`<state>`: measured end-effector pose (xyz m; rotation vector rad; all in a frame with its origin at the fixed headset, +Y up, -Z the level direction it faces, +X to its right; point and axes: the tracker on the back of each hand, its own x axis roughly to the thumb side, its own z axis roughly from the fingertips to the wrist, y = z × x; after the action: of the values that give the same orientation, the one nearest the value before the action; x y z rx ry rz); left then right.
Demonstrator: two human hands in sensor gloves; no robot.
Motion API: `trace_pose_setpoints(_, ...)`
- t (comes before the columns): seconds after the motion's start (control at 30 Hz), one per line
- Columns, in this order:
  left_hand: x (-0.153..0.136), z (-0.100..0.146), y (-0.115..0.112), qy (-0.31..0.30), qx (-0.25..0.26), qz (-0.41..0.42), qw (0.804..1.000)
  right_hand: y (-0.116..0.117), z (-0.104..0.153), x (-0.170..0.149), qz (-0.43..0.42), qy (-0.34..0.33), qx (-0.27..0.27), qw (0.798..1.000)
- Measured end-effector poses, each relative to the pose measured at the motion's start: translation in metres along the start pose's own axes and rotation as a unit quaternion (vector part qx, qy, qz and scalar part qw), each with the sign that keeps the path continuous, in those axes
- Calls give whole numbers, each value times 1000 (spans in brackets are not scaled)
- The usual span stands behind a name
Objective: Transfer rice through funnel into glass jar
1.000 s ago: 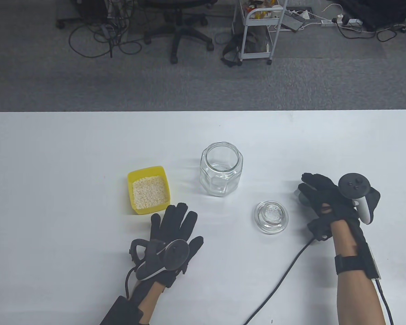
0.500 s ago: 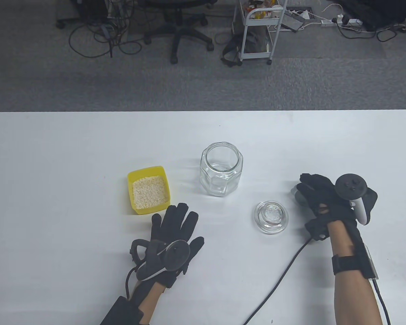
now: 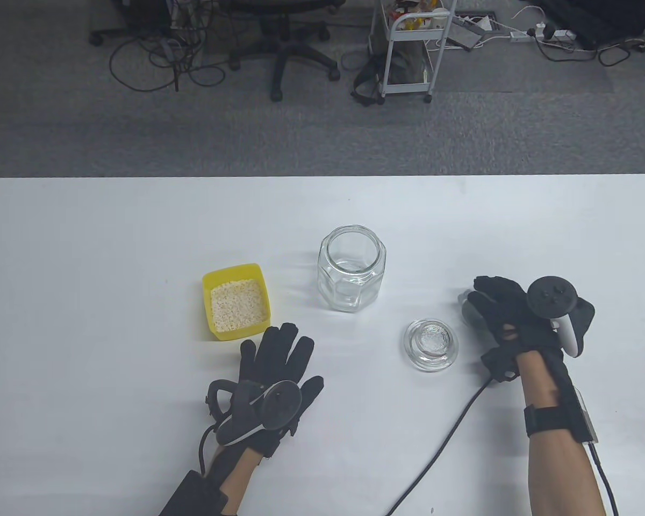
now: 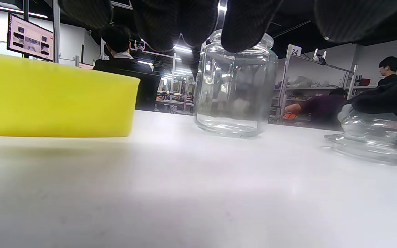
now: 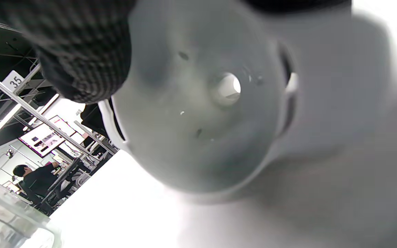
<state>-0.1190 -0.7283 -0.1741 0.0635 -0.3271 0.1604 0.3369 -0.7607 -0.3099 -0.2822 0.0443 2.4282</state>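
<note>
No rice [image 3: 237, 305] moved yet: jar [image 3: 351, 267] open and empty, right hand [image 3: 508, 317] gripping funnel [image 5: 198, 113] beside it, left hand [image 3: 277, 371] flat, holding nothing.

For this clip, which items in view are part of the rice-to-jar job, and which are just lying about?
Part of the job:
- glass jar, open and upright
- yellow tub holding rice
- grey funnel, held by the right hand
- left hand, flat on the table

Lying about:
- glass lid, off the jar
- office chair
- white cart
</note>
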Motion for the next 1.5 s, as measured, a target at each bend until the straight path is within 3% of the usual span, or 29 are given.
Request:
trace_pose_setpoints(0.6,2,0,-1,-3,-4,-1,1000,3,2,11,-25,-39,-104,994)
trace_pose_setpoints(0.97,2,0,-1,-4,-5,-2,1000,5,2,22,-73,-52,-117,989)
trace_pose_setpoints(1.23,2,0,-1,-4,-5,-2,1000,-8,8,73,-89,-99,-129,983)
trace_pose_setpoints(1.5,5,0,0,-9,1,0,1000,-22,27,177,-194,-156,-132,960)
